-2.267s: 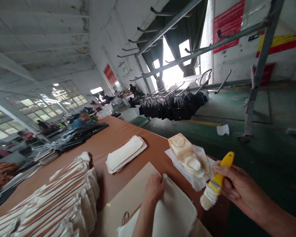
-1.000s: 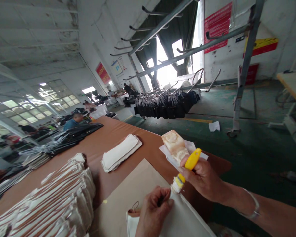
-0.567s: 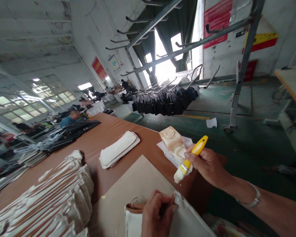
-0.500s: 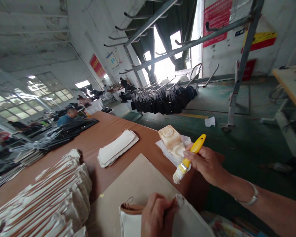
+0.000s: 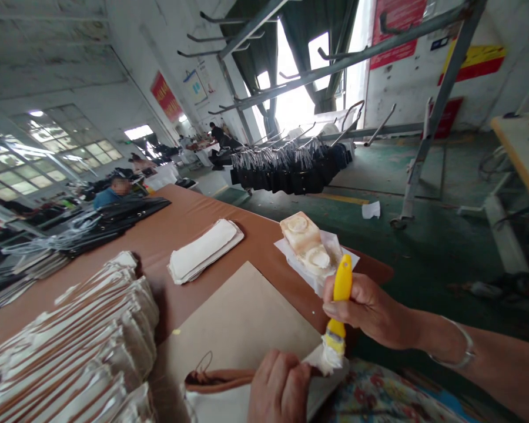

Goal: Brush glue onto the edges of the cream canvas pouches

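Note:
My right hand (image 5: pixel 372 308) grips a paintbrush (image 5: pixel 342 282) by its yellow handle, bristles down and coated in white paste. The bristles touch the edge of a white and brown fabric piece (image 5: pixel 220 402), just right of my left hand. My left hand (image 5: pixel 280 388) is closed over that piece, fingers curled on its brown-lined upper edge; a loose thread loop stands at its left end. Beneath lies a beige board (image 5: pixel 242 311). Beyond the brush, a paste-smeared container (image 5: pixel 304 235) rests on a white sheet (image 5: pixel 286 251) at the table's edge.
On the brown-covered table (image 5: pixel 194 205) lie a stack of white pieces (image 5: pixel 207 249) and, at left, a long row of white and brown pieces (image 5: pixel 79 346). A metal rack (image 5: pixel 291 170) with black items stands beyond. A person (image 5: pixel 112 194) sits at far left.
The brush has come down and toward me, turning more upright, and its bristles now touch the fabric piece. My left hand stays on the piece, whose brown edge shows more. The view has shifted slightly.

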